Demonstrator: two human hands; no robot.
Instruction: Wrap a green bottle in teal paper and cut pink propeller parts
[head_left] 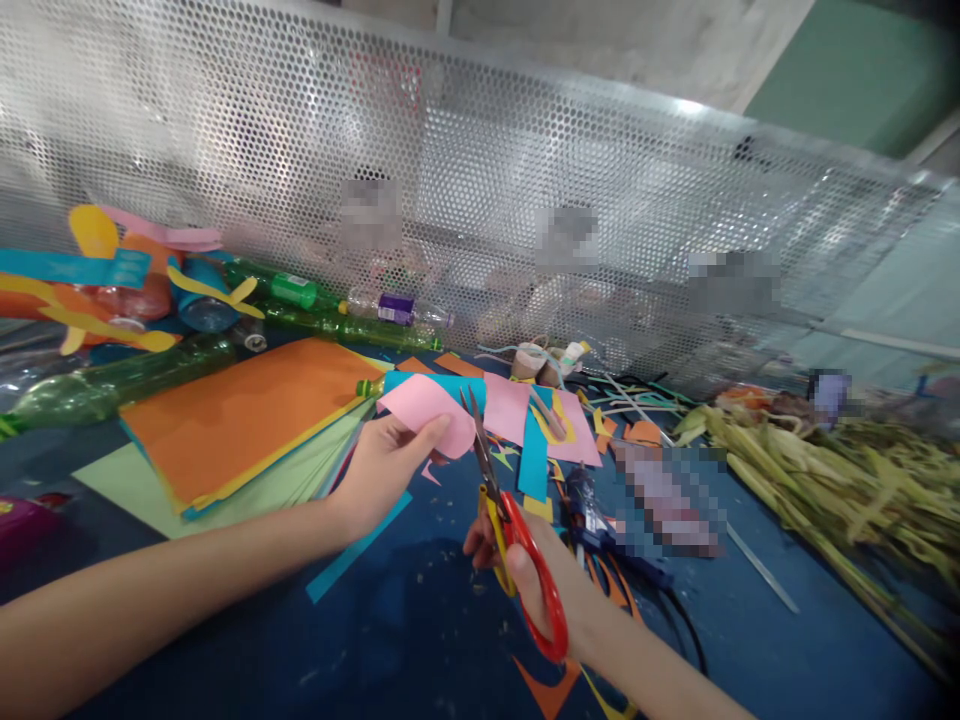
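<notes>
My left hand (386,465) pinches a piece of pink paper (427,408) with a rounded right end, between thumb and fingers. In my right hand (517,560) is a pair of scissors (510,505) with red and yellow handles, fingers through the loops. Its blades are slightly parted and point up, close to the paper's right edge. Behind the pink piece lies a bottle wrapped in blue paper (476,383), its green cap to the left. Beyond the blades, pink paper (506,408) and a blue strip (533,460) lie on the dark blue table (405,640).
Orange and green paper sheets (255,410) are stacked at left, near paper-decorated bottles (202,295) and green plastic bottles (135,380). At right are a glue gun (600,530) with a black cord, paper scraps and dried corn husks (817,500). A perforated metal screen (480,200) runs along the back.
</notes>
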